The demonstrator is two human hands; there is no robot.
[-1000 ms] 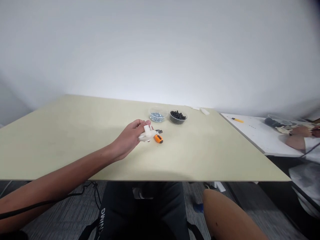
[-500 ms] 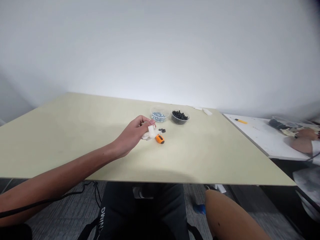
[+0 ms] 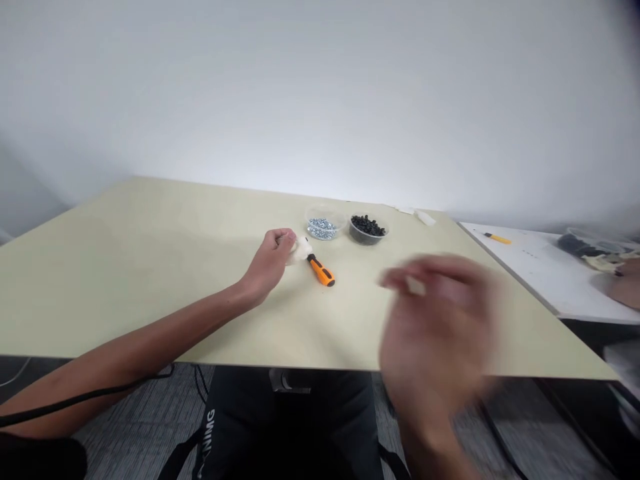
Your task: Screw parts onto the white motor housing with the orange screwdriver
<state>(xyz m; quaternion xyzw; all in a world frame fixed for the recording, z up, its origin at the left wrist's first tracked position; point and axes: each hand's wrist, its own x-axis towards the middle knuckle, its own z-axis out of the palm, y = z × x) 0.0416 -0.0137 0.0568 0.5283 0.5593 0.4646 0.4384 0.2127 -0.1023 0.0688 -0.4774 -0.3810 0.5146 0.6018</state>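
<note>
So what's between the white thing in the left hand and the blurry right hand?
In the head view, the orange tool lies between the white thing and the right hand, then tabletop.

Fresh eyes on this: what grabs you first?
First, the bare right hand, blurred in the right foreground. Then the orange-and-black tool handle near the picture's centre, just right of the small white plastic part in the left hand. Beyond: a round clear plastic tub of silvery pieces and, right of it, a second tub of black pieces.
</note>
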